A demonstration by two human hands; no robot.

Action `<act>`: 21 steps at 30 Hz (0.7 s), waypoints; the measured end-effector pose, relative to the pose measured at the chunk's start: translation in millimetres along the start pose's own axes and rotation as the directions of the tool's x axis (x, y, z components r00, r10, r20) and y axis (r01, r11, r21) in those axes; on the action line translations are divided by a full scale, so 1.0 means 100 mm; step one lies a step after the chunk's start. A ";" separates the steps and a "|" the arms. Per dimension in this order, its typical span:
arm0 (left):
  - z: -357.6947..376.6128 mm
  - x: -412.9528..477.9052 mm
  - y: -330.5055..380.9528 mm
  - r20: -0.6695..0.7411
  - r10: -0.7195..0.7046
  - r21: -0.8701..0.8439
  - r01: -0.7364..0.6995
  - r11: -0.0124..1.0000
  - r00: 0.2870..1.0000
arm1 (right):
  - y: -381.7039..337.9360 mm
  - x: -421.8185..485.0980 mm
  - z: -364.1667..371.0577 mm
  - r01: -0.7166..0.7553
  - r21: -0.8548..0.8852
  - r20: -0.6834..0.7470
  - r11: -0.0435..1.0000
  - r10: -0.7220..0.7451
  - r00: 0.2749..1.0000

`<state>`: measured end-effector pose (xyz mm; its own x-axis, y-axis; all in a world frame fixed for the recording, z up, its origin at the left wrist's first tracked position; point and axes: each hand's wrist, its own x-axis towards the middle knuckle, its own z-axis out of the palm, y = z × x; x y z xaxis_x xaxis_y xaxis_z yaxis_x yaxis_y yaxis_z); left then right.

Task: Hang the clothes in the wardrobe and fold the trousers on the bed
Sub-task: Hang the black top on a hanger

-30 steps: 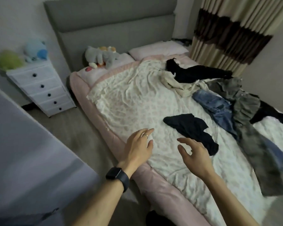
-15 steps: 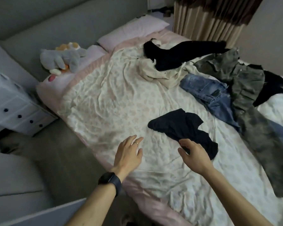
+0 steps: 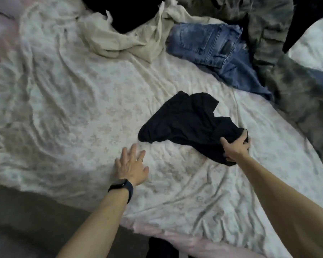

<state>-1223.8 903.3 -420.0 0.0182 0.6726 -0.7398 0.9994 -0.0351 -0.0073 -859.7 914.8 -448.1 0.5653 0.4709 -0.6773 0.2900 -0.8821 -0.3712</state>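
Observation:
A crumpled black garment [image 3: 186, 121] lies in the middle of the bed [image 3: 73, 112], on the pale flowered sheet. My right hand [image 3: 235, 148] grips its near right corner, fingers curled into the cloth. My left hand [image 3: 131, 164] is spread flat on the sheet to the left of the garment, apart from it, with a black watch on the wrist. Blue jeans [image 3: 216, 51] lie further back on the right. Beside them are grey-green mottled trousers [image 3: 287, 77].
A cream garment [image 3: 123, 38] and a black garment [image 3: 131, 12] are heaped at the far edge of the view. Another dark piece [image 3: 306, 17] lies at the top right. The floor [image 3: 26, 216] shows at the lower left, past the bed's pink edge.
I have leaned in over the bed, so the headboard and drawers have left the view. My right hand has reached forward and gripped the black garment. My left hand has come down onto the sheet.

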 end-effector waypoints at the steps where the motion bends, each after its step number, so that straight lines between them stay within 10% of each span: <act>1: 0.07 0.09 -0.01 0.039 -0.009 0.020 0.008 1.000 0.999 | 0.07 0.13 0.04 -0.035 0.009 0.009 0.999 0.034 0.999; 7: 0.18 0.18 0.15 0.098 -0.029 -0.030 0.032 0.999 0.995 | 0.06 -0.14 0.13 0.042 -0.108 -0.020 0.993 -0.045 0.999; 13: -0.01 -0.22 0.81 -0.019 0.122 -0.703 -0.100 0.705 0.992 | 0.20 -0.82 0.04 0.293 -0.106 -0.042 0.950 -0.299 0.953; 19: -0.05 -0.39 1.61 0.149 0.146 -0.885 0.066 0.460 0.978 | 0.70 -1.53 0.11 0.494 -0.062 0.320 0.867 -0.451 0.833; 21: 0.00 -0.42 1.68 0.131 0.085 -0.844 0.066 0.532 0.988 | 0.80 -1.68 0.14 0.452 0.008 0.377 0.892 -0.421 0.825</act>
<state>-1056.4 869.0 -390.2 0.0985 0.5647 -0.8194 0.5593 0.6497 0.5149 -942.0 765.1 -372.9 0.0527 0.7648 -0.6421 0.5078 -0.5742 -0.6422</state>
